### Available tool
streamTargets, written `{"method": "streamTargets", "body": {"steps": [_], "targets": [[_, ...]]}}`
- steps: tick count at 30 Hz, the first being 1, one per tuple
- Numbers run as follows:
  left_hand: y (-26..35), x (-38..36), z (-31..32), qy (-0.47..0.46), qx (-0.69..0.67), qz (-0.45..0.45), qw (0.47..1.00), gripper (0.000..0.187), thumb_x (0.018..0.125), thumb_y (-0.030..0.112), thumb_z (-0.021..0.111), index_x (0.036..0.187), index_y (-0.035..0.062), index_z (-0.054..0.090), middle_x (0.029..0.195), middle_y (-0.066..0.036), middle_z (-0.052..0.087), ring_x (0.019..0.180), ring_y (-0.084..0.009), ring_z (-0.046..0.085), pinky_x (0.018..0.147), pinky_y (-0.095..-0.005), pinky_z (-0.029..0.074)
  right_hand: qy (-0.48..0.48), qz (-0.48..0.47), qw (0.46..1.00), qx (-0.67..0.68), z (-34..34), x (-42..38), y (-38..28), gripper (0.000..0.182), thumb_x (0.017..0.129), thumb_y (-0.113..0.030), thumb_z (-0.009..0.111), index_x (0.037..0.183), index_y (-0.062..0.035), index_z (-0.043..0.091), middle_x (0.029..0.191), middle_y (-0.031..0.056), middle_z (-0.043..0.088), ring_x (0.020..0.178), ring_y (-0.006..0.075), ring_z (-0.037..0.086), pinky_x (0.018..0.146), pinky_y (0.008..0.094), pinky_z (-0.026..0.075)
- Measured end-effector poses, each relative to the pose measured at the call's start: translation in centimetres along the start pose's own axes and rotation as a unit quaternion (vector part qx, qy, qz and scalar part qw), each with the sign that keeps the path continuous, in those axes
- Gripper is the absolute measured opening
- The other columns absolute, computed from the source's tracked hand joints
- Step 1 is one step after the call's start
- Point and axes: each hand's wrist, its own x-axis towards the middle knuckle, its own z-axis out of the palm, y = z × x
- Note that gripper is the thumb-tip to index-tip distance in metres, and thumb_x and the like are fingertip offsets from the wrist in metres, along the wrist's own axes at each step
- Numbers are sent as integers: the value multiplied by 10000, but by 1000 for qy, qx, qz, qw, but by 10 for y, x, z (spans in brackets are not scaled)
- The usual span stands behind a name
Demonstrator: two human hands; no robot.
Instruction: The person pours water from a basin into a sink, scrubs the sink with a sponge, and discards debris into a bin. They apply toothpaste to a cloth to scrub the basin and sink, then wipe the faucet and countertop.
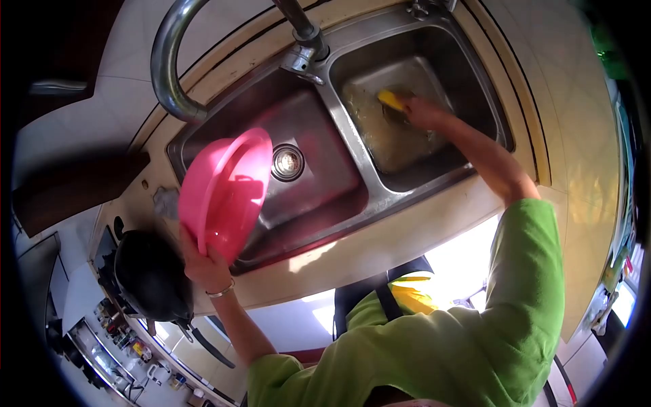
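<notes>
My left hand (203,266) grips the rim of a pink plastic basin (227,186) and holds it tilted on edge over the left bowl of a steel double sink (319,88). My right hand (424,112) reaches into the right bowl (407,146), closed on a yellow sponge (391,100) pressed near the bowl's bottom, which looks wet and murky. My green sleeve runs down that arm. The left bowl's drain (287,163) shows just to the right of the basin.
A curved steel faucet (166,68) arches over the back of the sink. A black pan (150,275) sits on the counter at the left, below the basin. The beige countertop (583,136) runs along the right. Shelves with small items show lower left.
</notes>
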Motion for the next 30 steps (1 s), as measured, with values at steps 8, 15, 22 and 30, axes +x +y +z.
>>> {"method": "streamTargets", "body": {"steps": [8,15,22,30], "targets": [[-3,3,14,29,-22,6,999,494,787,393,411,1112,25,469,985,-187,547,837,-347,554,677,-379,468,-71,-45,996,-18,28,15,-16,388,778,-127,410,1165,-150,436,927,183,531,832,322,533,736,376,415],[0,4,19,19,-14,-29,999,532,774,425,450,1092,0,480,970,-184,556,833,-338,559,688,-371,465,40,-70,996,28,9,45,-25,342,768,-140,425,1098,-191,500,877,150,559,810,293,544,723,365,418],[-7,2,32,42,-24,22,999,538,789,429,430,1081,-20,482,974,-187,555,821,-329,567,681,-362,467,-159,-54,985,-38,-35,-40,7,300,752,-152,468,1042,-175,542,884,112,580,843,269,548,754,351,416],[-12,-5,33,18,8,4,1000,549,802,461,380,1100,10,481,960,-173,564,809,-318,572,658,-366,467,-206,-102,973,36,28,-52,24,262,708,-119,510,963,-143,563,897,89,581,874,251,544,760,342,422]]}}
